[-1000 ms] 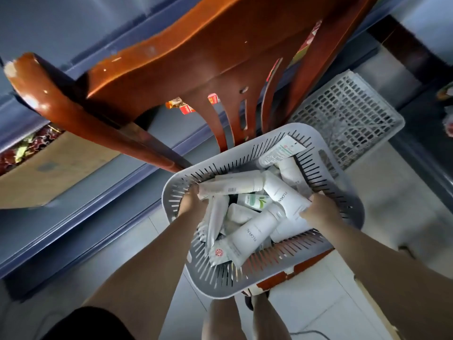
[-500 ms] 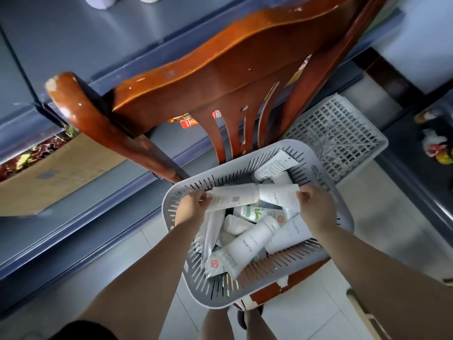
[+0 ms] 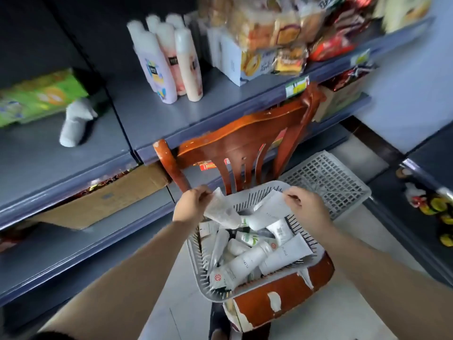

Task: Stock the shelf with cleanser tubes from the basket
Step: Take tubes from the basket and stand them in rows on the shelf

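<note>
I pinch one cleanser tube [image 3: 221, 210] in my left hand [image 3: 190, 204] and another tube [image 3: 269, 212] in my right hand [image 3: 305, 204], both by their crimped ends, clear above the slotted basket [image 3: 289, 187] on the chair seat [image 3: 274, 298], ready for the shelf [image 3: 157, 116].

a shop: stocked shelves [image 3: 220, 111] with price tags [image 3: 297, 86]

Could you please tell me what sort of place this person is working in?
Most likely a small shop aisle: metal shelves carry lotion bottles and packaged snacks, with a price tag on the shelf edge.
</note>
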{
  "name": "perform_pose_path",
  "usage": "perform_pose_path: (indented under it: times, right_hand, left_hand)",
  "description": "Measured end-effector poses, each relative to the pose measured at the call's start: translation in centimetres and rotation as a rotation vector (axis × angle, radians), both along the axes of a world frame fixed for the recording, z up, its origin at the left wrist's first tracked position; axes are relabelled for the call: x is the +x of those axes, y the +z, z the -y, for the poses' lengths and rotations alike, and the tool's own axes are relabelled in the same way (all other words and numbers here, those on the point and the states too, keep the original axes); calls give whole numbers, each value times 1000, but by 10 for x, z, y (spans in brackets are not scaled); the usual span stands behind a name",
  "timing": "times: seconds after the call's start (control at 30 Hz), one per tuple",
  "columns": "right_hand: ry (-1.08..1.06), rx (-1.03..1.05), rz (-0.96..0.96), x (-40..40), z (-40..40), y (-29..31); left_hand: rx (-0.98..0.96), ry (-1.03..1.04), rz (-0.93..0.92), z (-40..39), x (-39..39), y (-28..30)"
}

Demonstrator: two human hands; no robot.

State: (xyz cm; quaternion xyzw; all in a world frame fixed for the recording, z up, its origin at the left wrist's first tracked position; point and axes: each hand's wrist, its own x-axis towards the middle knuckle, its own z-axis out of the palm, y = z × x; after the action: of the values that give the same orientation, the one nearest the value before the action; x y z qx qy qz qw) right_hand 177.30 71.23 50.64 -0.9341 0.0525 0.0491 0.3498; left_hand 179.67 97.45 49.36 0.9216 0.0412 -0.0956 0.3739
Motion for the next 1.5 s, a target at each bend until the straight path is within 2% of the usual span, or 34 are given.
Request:
perform_pose_path:
  times: [0.1,0.2,0.3,0.5,0.73,0.93,1.1,1.2,1.3,1.5]
  right_hand:
    - [134,56,18,9,-14,61]
    - [261,27,134,22,-30,125]
    - [354,7,244,35,-54,193]
    - [482,50,538,45,-112,319]
    - [579,136,783,33,-193,443]
    - [607,148,883,26,-264,529]
    - [594,265,943,31,-316,592]
    - [576,294,977,38,-341,619]
    - [551,410,987,51,-362,642]
    - [414,512,1051,93,-388,675]
  left_hand:
    - [-57,-8,86,-9,-8,62]
    - [-41,-61,144,-25,-13,125]
    - [-60,-21,237,-44,-18,192]
    - [-25,35,512,-91,-43,325]
    - [85,94,716,-161,-76,441]
    - [79,112,844,-231,-97,523]
    - [120,140,981,-292,-100,588]
    - [123,159,1038,-325,-98,621]
    - [107,140,1088,-349,-92,649]
    - [96,255,1207,-383,-55,689]
